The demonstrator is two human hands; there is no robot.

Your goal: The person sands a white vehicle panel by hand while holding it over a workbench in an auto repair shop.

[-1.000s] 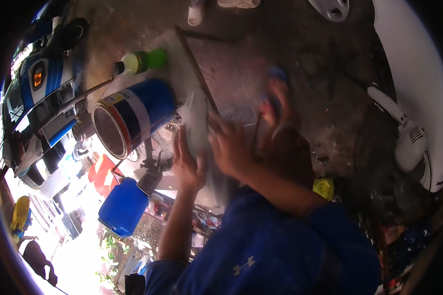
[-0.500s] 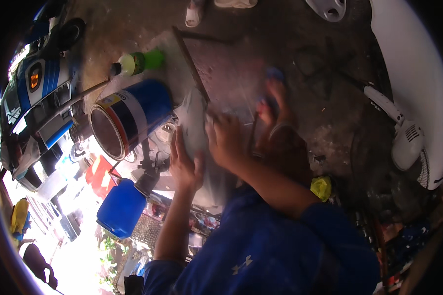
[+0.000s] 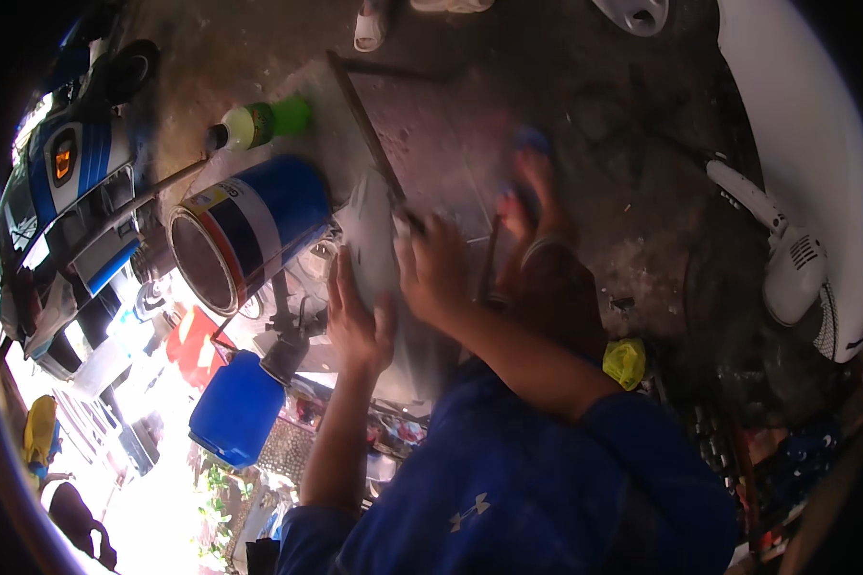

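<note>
A pale grey, curved panel (image 3: 368, 235) stands in front of me, its surface smooth and dusty-looking. Against its left side lies my left hand (image 3: 357, 321), fingers stretched out and thumb apart. My right hand (image 3: 435, 271) is on the panel's right side with its fingers bent. A small dark patch shows by those fingertips, but whatever they may hold is hidden. Just left of the panel, a large blue paint bucket (image 3: 276, 206) lies tipped, its round end facing left. Below the bucket is a grey metal part (image 3: 284, 353), beside a blue plastic jerrycan (image 3: 237, 410).
A green bottle (image 3: 262, 123) lies beyond the bucket, near a long bar (image 3: 366, 120). At the right are a white fan (image 3: 793, 278) and a large white body panel (image 3: 801, 105). A yellow crumpled bag (image 3: 624, 362) sits right of my arm. A blue-and-white vehicle (image 3: 77, 172) stands left.
My right hand has shifted slightly on the panel, while my left hand stays at its side. The whole view has moved a little; nothing was picked up or let go.
</note>
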